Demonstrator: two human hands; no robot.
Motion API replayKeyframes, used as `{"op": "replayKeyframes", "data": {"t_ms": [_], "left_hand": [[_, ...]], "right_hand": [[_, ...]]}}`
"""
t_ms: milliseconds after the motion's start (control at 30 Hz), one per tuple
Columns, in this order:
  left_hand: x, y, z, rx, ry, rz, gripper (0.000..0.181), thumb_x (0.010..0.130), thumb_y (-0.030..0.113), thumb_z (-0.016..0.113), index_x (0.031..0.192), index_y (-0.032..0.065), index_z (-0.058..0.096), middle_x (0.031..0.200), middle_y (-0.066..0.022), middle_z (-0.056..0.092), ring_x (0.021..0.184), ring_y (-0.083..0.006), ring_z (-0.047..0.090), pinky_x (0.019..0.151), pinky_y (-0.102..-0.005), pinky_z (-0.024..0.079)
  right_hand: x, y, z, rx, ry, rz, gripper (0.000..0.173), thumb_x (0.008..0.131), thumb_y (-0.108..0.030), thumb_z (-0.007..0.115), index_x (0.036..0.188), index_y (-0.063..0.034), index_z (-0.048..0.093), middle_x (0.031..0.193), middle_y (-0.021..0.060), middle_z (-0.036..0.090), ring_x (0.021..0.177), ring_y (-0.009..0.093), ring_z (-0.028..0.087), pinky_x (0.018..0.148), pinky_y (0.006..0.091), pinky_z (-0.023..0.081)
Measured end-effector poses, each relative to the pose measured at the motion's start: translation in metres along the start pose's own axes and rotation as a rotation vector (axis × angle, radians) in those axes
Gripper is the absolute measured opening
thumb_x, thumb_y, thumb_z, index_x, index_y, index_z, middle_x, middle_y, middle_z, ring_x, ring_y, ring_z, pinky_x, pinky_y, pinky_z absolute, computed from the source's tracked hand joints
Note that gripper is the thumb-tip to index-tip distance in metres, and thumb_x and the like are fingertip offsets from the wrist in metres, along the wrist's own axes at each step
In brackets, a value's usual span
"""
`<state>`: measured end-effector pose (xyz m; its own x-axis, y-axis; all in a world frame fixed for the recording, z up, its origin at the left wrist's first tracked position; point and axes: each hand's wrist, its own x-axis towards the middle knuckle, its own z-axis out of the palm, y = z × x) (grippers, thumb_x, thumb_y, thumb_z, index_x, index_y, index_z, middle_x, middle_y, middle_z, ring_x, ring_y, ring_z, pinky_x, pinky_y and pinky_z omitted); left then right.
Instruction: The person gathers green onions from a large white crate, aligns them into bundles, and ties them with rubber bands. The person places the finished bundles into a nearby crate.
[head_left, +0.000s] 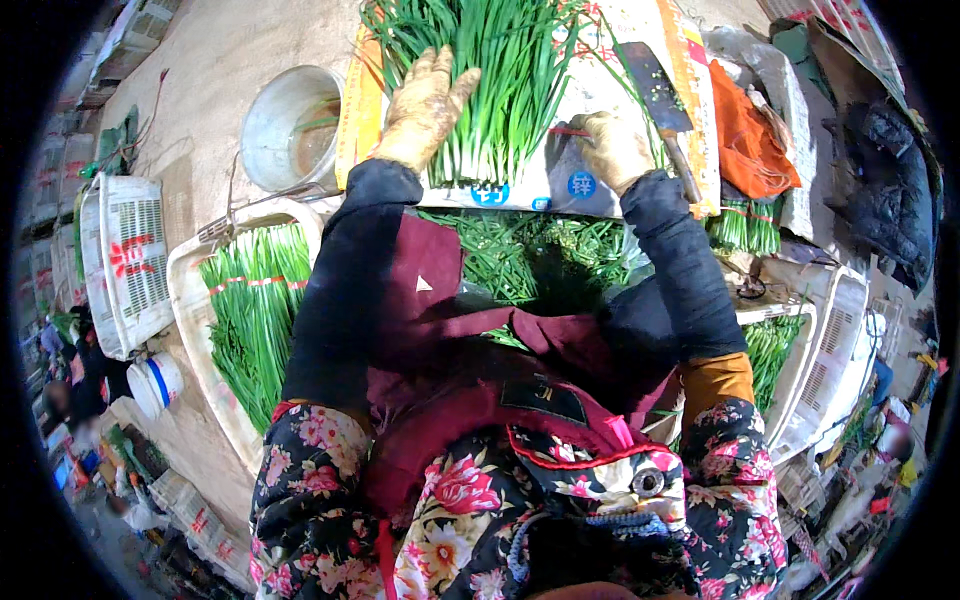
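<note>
A loose bunch of Chinese chives (502, 82) lies on a printed woven sack (547, 199), its white cut ends towards me. My left hand (424, 109), in a soiled pale glove, rests on the bunch's left side with fingers spread. To the right of the bunch, my right hand (615, 150), gloved alike, is closed on a red tie band (568, 132) whose end sticks out to the left. A cleaver (654, 86) with a dark, scrap-flecked blade lies just beyond that hand, its wooden handle (681, 166) pointing back towards me.
A bucket (289, 127) stands left of the sack. Banded chive bundles (259, 300) fill a crate (191, 300) at my left. Chive trimmings (510, 255) lie below the sack's near edge. An orange bag (750, 135) and another crate (806, 337) are on the right.
</note>
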<state>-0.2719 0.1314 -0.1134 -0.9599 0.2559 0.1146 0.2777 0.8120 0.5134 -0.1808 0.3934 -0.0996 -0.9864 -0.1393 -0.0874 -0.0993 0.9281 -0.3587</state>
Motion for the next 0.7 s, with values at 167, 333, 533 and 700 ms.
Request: {"op": "replayKeyframes", "data": {"t_ms": [167,333,533,700], "left_hand": [[-0.008,-0.058,-0.034,-0.1,0.067,0.081,0.053,0.094,0.044,0.047,0.122,-0.0008,0.056,0.121,-0.0224,0.059,0.114,-0.0361,0.055,0.098,-0.0386,0.042],[-0.055,-0.118,-0.067,-0.113,-0.129,-0.325,0.041,0.089,0.029,0.059,0.121,0.0041,0.061,0.112,-0.0203,0.064,0.105,-0.0317,0.061,0.091,-0.0375,0.047],[-0.061,-0.11,-0.053,-0.138,-0.372,-0.523,0.038,0.079,0.021,0.07,0.114,0.0082,0.066,0.098,-0.0148,0.069,0.086,-0.0241,0.067,0.08,-0.0351,0.052],[-0.067,-0.112,-0.044,-0.053,-0.212,-0.405,0.029,0.073,0.022,0.074,0.098,0.0078,0.07,0.09,-0.0176,0.068,0.081,-0.0307,0.066,0.076,-0.0405,0.051]], "right_hand": [[0.014,-0.019,0.02,-0.293,-0.014,-0.002,0.026,0.08,-0.011,0.055,0.105,-0.0077,0.061,0.102,0.0153,0.064,0.1,0.034,0.06,0.084,0.0452,0.048],[0.021,-0.016,0.027,-0.393,0.016,-0.092,0.019,0.082,-0.014,0.053,0.095,-0.0097,0.065,0.093,0.0135,0.067,0.094,0.029,0.063,0.081,0.0457,0.046],[0.019,-0.004,0.032,-0.37,0.046,-0.155,0.015,0.076,-0.013,0.054,0.08,-0.0115,0.068,0.077,0.0127,0.068,0.08,0.029,0.067,0.082,0.0462,0.045],[0.019,-0.008,0.033,-0.328,0.054,-0.141,0.015,0.077,-0.014,0.054,0.081,-0.0111,0.068,0.079,0.0137,0.068,0.082,0.03,0.067,0.087,0.0483,0.043]]}}
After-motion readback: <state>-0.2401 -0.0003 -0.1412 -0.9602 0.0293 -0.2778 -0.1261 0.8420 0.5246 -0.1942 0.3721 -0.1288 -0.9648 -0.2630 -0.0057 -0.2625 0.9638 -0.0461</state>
